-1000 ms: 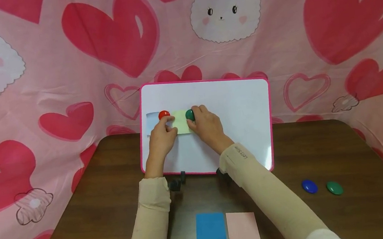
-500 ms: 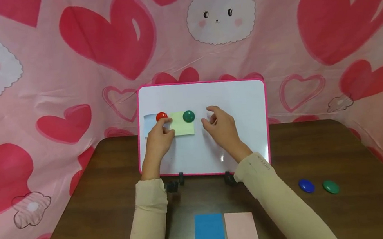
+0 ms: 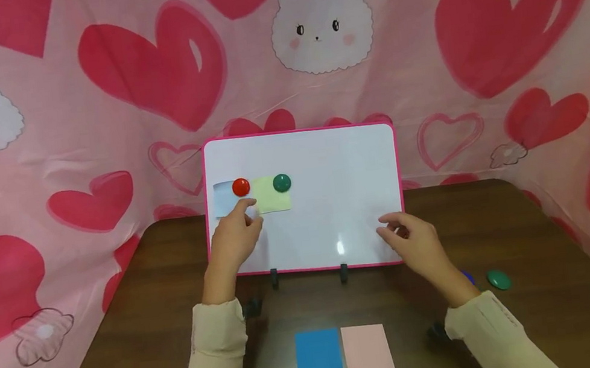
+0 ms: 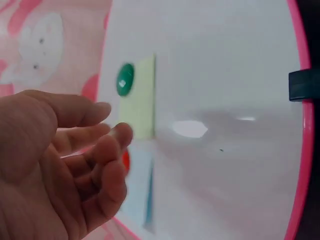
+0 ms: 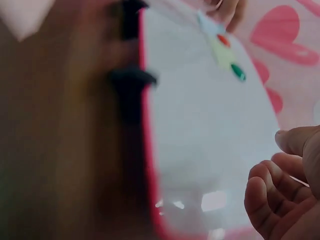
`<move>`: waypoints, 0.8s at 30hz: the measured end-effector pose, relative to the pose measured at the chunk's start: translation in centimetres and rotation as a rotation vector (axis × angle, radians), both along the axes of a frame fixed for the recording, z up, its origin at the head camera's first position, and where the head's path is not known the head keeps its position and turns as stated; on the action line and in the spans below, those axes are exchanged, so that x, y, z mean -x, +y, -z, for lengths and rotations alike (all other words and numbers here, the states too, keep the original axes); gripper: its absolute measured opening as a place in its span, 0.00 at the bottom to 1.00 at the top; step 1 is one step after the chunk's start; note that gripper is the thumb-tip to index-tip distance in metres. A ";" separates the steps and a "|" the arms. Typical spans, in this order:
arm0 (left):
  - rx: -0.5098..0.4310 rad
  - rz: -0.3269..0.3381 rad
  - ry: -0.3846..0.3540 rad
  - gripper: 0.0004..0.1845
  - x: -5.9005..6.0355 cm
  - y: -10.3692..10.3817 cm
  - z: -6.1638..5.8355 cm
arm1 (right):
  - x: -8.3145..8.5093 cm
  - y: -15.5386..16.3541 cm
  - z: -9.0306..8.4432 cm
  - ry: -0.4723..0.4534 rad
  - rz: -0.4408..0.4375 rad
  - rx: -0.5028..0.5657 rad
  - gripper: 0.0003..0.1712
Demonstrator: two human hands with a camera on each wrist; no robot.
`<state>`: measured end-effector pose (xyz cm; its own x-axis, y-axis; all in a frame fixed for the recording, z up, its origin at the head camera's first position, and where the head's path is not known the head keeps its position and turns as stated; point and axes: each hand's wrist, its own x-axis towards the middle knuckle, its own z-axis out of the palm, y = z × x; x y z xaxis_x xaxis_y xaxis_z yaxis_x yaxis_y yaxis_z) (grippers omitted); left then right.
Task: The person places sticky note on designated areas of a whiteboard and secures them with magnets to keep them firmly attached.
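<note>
A pink-framed whiteboard [image 3: 340, 197] stands on the table. On its left side a red magnet [image 3: 241, 187] overlaps the light blue sticky note [image 3: 224, 200], and a green magnet [image 3: 281, 182] sits on the pale yellow-green note [image 3: 275, 201] beside it. Just below these notes hovers my left hand [image 3: 232, 236], fingers loosely bent and holding nothing, as the left wrist view [image 4: 65, 165] confirms. My right hand [image 3: 419, 246] is in front of the board's lower right corner, thumb and fingers apart with nothing between them. It partly hides a blue magnet [image 3: 468, 277] lying on the table.
Another green magnet [image 3: 499, 280] lies to the right on the dark wooden table [image 3: 550, 313]. Nearer me, a blue sticky note [image 3: 318, 356] and a pink one [image 3: 368, 350] lie side by side. Black clips [image 3: 344, 272] hold the board's lower edge. Behind hangs a heart-patterned pink cloth [image 3: 249, 68].
My right hand has let go of the green magnet on the yellow-green note and moved right and down toward the table magnets. My left hand has drawn slightly down from the red magnet.
</note>
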<state>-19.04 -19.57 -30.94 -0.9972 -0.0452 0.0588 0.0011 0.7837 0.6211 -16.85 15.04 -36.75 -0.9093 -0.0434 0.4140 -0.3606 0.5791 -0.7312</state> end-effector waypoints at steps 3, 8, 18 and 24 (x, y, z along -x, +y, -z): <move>0.064 0.086 -0.062 0.21 -1.5 0.7 -0.3 | -1.7 3.0 1.2 -0.097 0.031 -0.011 0.15; 0.170 0.284 -0.184 0.15 -4.1 2.0 0.3 | -3.9 6.7 2.7 -0.227 0.089 0.027 0.20; 0.246 0.522 -0.417 0.14 -8.3 3.7 2.8 | -6.5 10.9 5.0 -0.263 0.206 0.124 0.21; 0.319 0.515 -0.421 0.19 -9.4 4.4 4.3 | -6.8 12.6 6.3 -0.050 0.250 -0.192 0.22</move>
<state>-9.64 -15.17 -35.27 -0.8285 0.3903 -0.4014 0.2297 0.8908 0.3920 -10.08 27.62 -43.01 -0.9206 0.1106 0.3744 -0.1562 0.7745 -0.6130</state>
